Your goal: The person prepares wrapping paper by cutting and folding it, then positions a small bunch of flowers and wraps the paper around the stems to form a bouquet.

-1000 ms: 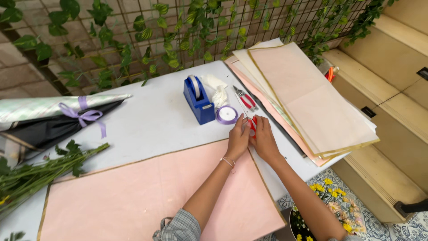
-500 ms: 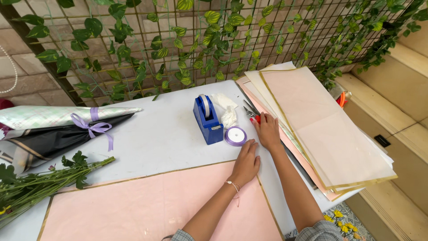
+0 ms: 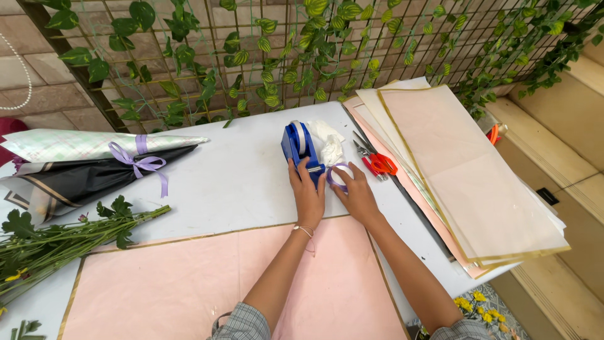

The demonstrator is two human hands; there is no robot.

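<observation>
A blue tape dispenser [image 3: 294, 145] stands mid-table. My left hand [image 3: 308, 194] rests against its near end, fingers touching the blue base. My right hand [image 3: 354, 192] lies beside it on a lilac ribbon roll [image 3: 338, 174], fingers curled over the roll's near side. Both forearms cross a large pink wrapping sheet with gold edging [image 3: 176, 283] spread at the table's near side.
Red-handled scissors [image 3: 377, 162] and crumpled white tissue [image 3: 328, 143] lie right of the dispenser. A stack of pink and cream sheets [image 3: 465, 176] overhangs the right edge. At left are a wrapped bouquet cone with purple bow [image 3: 94, 165] and green flower stems [image 3: 56, 242]. A leafy wire trellis [image 3: 283, 50] backs the table.
My left hand has moved forward off the pink sheet to the dispenser. My right hand has shifted left from the scissors onto the lilac roll. The camera has come closer.
</observation>
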